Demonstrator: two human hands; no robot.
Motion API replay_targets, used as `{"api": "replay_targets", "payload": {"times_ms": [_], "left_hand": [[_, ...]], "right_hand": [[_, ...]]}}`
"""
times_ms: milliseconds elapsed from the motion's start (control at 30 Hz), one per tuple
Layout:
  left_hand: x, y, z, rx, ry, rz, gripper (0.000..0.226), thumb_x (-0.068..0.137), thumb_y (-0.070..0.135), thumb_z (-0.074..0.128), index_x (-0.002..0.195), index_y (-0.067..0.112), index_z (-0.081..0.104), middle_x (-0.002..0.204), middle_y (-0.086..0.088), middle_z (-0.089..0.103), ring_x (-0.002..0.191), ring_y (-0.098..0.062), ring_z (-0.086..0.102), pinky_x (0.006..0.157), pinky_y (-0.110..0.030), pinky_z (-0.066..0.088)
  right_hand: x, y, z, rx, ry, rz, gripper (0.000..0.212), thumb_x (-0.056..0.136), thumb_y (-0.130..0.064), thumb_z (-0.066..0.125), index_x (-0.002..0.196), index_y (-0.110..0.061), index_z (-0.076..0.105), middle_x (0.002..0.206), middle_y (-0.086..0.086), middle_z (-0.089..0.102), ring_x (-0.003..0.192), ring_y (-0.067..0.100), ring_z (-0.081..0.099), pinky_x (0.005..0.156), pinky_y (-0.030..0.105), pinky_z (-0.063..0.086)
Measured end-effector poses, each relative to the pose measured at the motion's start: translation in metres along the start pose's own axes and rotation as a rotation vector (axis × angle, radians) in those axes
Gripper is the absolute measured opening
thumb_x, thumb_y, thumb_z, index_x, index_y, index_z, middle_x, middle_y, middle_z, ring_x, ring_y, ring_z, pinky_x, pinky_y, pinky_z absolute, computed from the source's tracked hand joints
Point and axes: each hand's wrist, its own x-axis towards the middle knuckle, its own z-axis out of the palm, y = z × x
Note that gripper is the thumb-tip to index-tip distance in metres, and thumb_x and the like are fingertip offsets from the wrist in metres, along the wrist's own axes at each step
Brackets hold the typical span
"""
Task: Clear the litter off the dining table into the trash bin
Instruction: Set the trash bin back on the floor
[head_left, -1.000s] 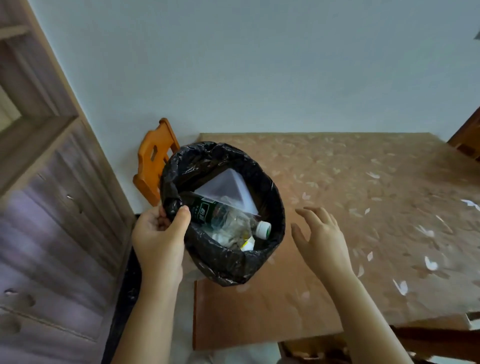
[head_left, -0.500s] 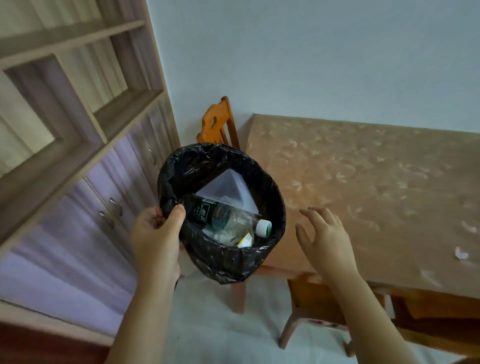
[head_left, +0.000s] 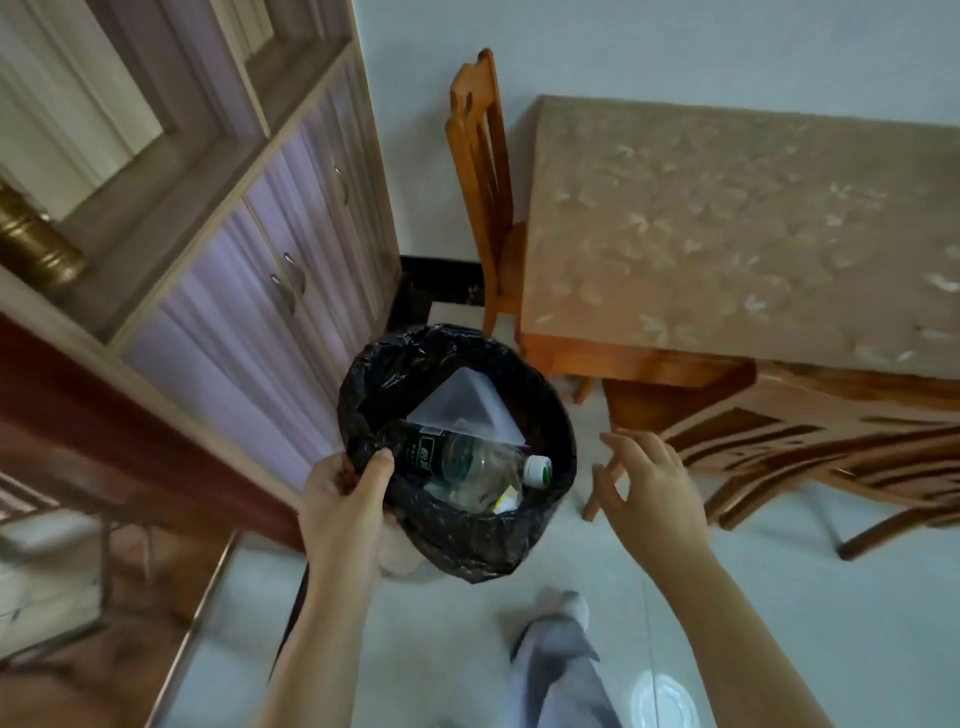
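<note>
Now, with the left hand (head_left: 347, 499) pinching the near-left rim of the black-lined trash bin (head_left: 467, 540) over the floor left of the worktop (head_left: 727, 234), lower it level so the plastic bottle (head_left: 478, 462) stays inside, while the right hand (head_left: 654, 483), fingers spread and empty, steadies it.

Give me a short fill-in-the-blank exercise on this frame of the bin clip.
1. The left hand grips the rim of the ____ trash bin liner.
2. The bottle in the bin has a ____ cap.
3. The right hand is open and holds ____.

Missing words: black; white; nothing
</note>
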Motion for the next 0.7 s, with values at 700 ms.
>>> {"api": "replay_targets", "payload": {"times_ms": [700], "left_hand": [[-0.145,-0.334,-0.044,0.846,-0.178,-0.234,0.021,0.08,0.022,0.061,0.072,0.006,0.049,0.059,-0.006,0.048,0.053,-0.02,0.042,0.046,-0.031,0.027]], "right_hand": [[-0.238,0.177,0.182,0.02,-0.329,0.218,0.033,0.081,-0.012,0.06,0.113,-0.006,0.057,0.115,0.013,0.061,0.106,0.034,0.054,0.088,0.044,0.045]]}}
